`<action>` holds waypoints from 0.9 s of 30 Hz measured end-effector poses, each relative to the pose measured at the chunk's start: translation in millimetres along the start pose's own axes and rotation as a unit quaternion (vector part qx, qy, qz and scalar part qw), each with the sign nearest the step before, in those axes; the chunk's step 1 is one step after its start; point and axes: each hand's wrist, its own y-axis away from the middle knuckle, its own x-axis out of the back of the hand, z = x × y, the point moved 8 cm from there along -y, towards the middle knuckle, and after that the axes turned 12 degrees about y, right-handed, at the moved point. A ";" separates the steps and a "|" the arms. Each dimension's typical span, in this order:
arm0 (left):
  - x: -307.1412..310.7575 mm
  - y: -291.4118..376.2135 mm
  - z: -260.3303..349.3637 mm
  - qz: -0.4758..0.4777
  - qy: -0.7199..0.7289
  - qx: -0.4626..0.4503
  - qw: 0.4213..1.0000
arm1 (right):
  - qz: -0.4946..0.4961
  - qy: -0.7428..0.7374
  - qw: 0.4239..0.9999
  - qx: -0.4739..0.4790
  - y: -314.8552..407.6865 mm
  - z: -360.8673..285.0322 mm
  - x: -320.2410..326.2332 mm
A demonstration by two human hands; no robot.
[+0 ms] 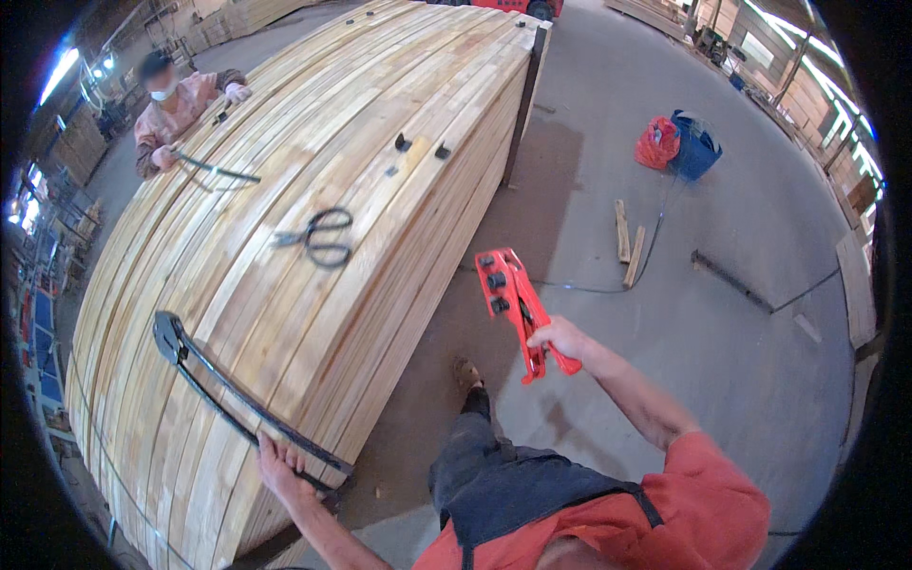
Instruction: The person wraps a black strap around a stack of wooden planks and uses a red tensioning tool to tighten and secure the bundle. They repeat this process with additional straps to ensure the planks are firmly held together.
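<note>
My left hand is closed around one handle of a long-handled black strapping crimper. The crimper lies across the near part of a stack of wooden boards, jaws pointing away and its handles slightly apart. Out over the floor, my right hand grips a red manual strapping tensioner by its handles, raised beside the stack. A pair of black-handled scissors rests on the boards between the two tools. Farther along the top sit two black corner protectors, one upright and another near the edge.
Across the stack, a masked co-worker in gloves holds a dark strap. A dark upright bar stands against the stack's side. On the floor are a blue basket, a red bag, wood offcuts and strapping.
</note>
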 end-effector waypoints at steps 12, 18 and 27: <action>-47.6 17.6 65.5 0.131 -0.654 -0.230 0.709 | -0.123 -0.078 0.988 0.060 -359.6 -323.8 187.2; -199.5 89.3 -73.1 -0.020 -0.236 0.032 0.971 | -0.049 -0.213 0.971 0.099 -484.9 -367.4 233.8; -308.5 95.1 -493.5 -0.038 -0.410 0.275 0.869 | 0.065 -0.104 0.988 0.090 -461.2 -65.5 386.6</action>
